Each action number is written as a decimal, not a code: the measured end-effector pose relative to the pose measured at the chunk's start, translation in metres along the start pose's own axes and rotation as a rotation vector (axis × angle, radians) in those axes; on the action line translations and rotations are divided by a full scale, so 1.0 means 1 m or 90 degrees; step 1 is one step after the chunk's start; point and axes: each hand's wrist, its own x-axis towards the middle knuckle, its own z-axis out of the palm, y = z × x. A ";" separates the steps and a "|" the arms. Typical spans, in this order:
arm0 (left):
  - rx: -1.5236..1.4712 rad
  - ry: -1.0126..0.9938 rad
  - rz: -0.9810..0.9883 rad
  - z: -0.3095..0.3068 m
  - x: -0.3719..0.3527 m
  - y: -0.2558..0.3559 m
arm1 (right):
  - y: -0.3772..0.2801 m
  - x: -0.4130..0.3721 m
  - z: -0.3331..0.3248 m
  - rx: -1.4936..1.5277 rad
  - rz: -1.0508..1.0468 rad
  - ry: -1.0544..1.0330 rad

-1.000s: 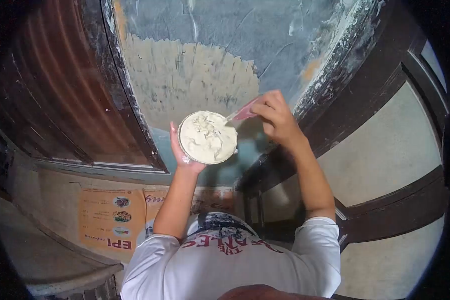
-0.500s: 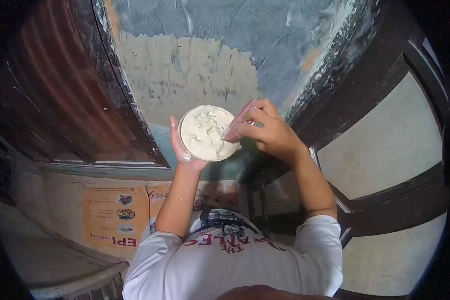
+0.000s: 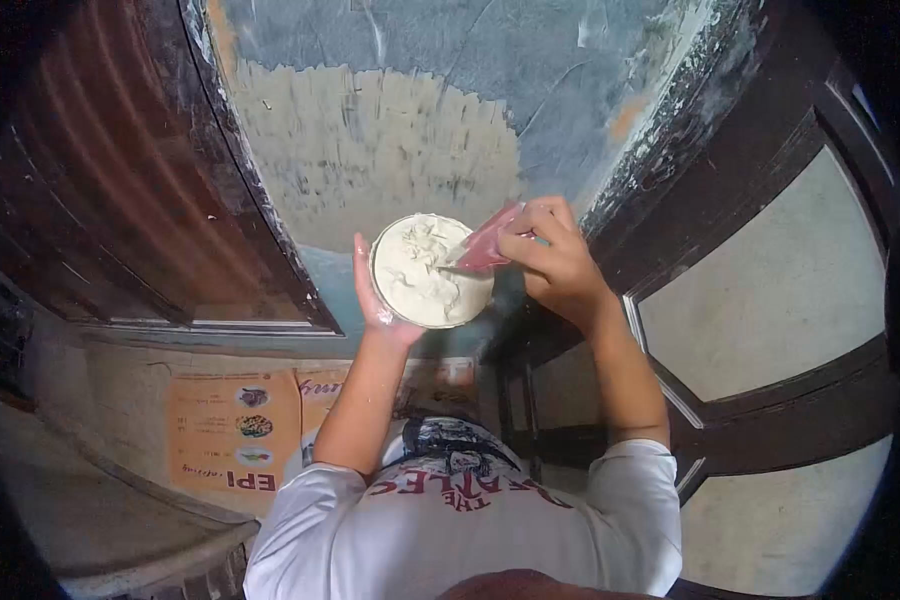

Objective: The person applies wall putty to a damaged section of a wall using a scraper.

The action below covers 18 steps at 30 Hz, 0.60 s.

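A round tub (image 3: 375, 285) full of thick off-white putty (image 3: 420, 285) rests in my left hand (image 3: 375, 300), the thumb up along its left side and the palm under it. My right hand (image 3: 555, 255) pinches a pink putty scraper (image 3: 488, 240) from the right. The scraper's lower edge touches the putty near the middle of the tub. White smears show on the left palm and wrist. The fingers under the tub are hidden.
Ahead stands a blue-grey wall (image 3: 440, 40) with a cream putty patch (image 3: 380, 140) on it. Dark wooden panels (image 3: 120, 180) flank it at left, and a dark frame with pale panels (image 3: 770, 280) stands at right. An orange printed banner (image 3: 210, 420) lies below left.
The tub in my left hand has shifted slightly right. My right hand has tilted the scraper flatter, with its tip still in the putty.
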 end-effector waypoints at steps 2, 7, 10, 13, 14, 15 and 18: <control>0.021 0.023 0.009 -0.001 0.002 -0.002 | 0.003 -0.002 -0.001 -0.002 0.019 0.065; 0.021 0.017 -0.001 -0.005 0.007 -0.003 | 0.022 -0.011 -0.011 -0.079 0.157 0.083; -0.005 0.033 -0.004 -0.008 0.010 -0.005 | 0.043 -0.008 -0.021 -0.170 0.249 0.134; -0.070 -0.096 -0.054 -0.009 0.012 -0.006 | 0.078 0.000 -0.036 -0.221 0.278 0.201; -0.072 -0.098 -0.056 -0.010 0.014 -0.006 | 0.089 0.004 -0.037 -0.224 0.278 0.201; -0.023 -0.016 -0.025 -0.011 0.016 -0.006 | 0.098 0.010 -0.038 -0.244 0.278 0.207; 0.005 0.045 0.004 -0.020 0.019 -0.003 | 0.104 0.018 -0.034 -0.268 0.318 0.186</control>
